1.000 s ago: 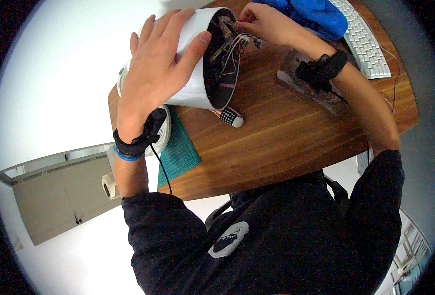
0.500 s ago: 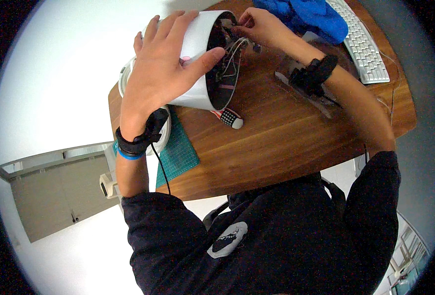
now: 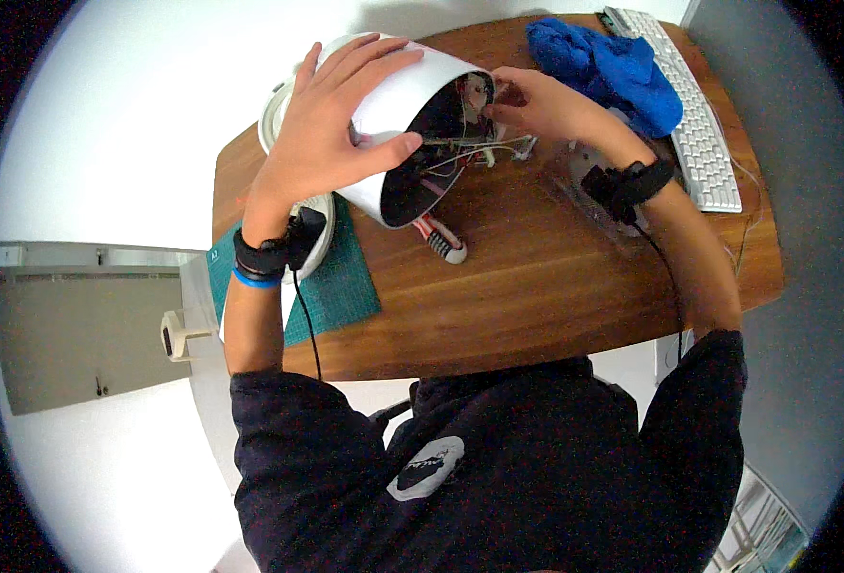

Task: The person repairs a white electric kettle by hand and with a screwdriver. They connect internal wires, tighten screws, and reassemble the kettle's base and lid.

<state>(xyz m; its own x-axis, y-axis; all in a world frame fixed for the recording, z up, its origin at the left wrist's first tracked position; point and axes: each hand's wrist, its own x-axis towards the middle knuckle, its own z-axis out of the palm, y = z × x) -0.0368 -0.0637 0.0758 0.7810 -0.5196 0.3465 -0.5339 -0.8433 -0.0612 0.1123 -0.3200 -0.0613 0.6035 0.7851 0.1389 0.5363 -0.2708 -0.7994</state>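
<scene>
A white cylindrical housing (image 3: pixel 408 95) lies tilted on its side, its open end facing right and toward me. My left hand (image 3: pixel 331 134) is spread over its outer wall, with the thumb at the rim, holding it. Thin pale wires (image 3: pixel 479 145) spill out of the dark opening, ending in a small connector. At the far edge of that opening, my right hand (image 3: pixel 551 110) has its fingers bent and closed; what they pinch is hidden. Just below the rim lies a red, black and white tool handle (image 3: pixel 438 239), its other end covered by the housing.
A green cutting mat (image 3: pixel 350 291) and a round white part (image 3: pixel 323 248) lie under my left wrist. Clear plastic packaging (image 3: pixel 580 196) sits beneath my right wrist. Farther right are a blue cloth (image 3: pixel 622 72) and a white keyboard (image 3: pixel 713 158) on the wooden table (image 3: pixel 498 310).
The view has shifted, showing more of the table's far side. The housing's opening has turned more toward me. My right hand's fingers remain at its far edge, and my left hand stays on the wall.
</scene>
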